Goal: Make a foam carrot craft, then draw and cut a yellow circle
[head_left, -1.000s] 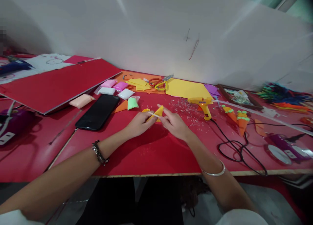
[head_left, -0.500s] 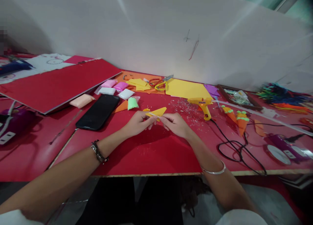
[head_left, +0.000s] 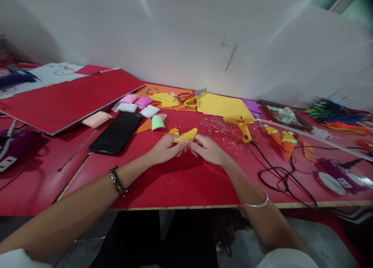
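While both hands meet over the table (head_left: 175,186), one paper (head_left: 188,135) is held between them, to the left of the glue gun (head_left: 241,124) and nearer the wearer. Paper: plain bright yellow, narrow, folded or rolled into a slanting wedge; its upper right end is blunt and slightly uneven, its lower left end tapers to a thin tip; a crease or overlap runs along its length. Surface unmarked as far as shows; underside hidden by fingers.

Left hand (head_left: 166,148): clamped on the paper's lower edge, thumb uppermost, remaining fingers curled beneath. Right hand (head_left: 209,148): clamped on the paper's right part, thumb near the left thumb, fingers bent behind and below.

Also on the table, placed by the glue gun: white scraps, strewn just left of it; two orange cones (head_left: 289,148) with yellow and green tops, to its right; a yellow sheet (head_left: 223,105), behind it; scissors (head_left: 201,92) with open loops, behind and left; a green packet (head_left: 157,122), farther left, beyond the paper; a black phone (head_left: 116,133), well to the left, lying flat, screen dark.
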`<act>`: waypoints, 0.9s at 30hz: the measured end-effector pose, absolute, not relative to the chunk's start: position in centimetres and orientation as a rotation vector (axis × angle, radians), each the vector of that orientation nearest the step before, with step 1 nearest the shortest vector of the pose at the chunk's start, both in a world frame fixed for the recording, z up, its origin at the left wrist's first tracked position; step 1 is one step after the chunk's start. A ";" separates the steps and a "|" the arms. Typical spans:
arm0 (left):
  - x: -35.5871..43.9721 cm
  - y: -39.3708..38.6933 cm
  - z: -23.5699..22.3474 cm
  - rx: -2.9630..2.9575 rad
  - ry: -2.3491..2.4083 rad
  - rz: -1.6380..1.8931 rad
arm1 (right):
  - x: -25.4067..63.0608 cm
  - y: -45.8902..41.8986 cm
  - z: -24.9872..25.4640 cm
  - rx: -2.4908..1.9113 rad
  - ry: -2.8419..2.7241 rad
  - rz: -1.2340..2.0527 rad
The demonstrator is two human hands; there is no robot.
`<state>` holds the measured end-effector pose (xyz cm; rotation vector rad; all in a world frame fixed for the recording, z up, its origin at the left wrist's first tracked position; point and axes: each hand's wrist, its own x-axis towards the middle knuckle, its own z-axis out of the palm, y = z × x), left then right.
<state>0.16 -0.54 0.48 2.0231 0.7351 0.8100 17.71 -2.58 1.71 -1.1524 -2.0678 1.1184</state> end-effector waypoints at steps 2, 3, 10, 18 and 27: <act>0.2 -0.6 0.5 2.007 0.728 0.812 | 17.7 -2.5 1.7 -1.102 -2.040 1.165; 0.1 -0.6 0.5 1.998 0.728 0.809 | 17.7 -2.5 1.7 -1.087 -2.028 1.179; 0.1 -0.6 0.4 1.922 0.762 0.777 | 17.6 -2.3 1.6 -1.068 -1.882 1.147; 0.1 -0.6 0.4 1.897 0.816 0.864 | 17.6 -2.3 1.7 -1.146 -1.872 1.009; -0.2 -0.5 0.3 1.961 0.815 0.915 | 17.7 -2.4 1.9 -1.176 -1.852 1.014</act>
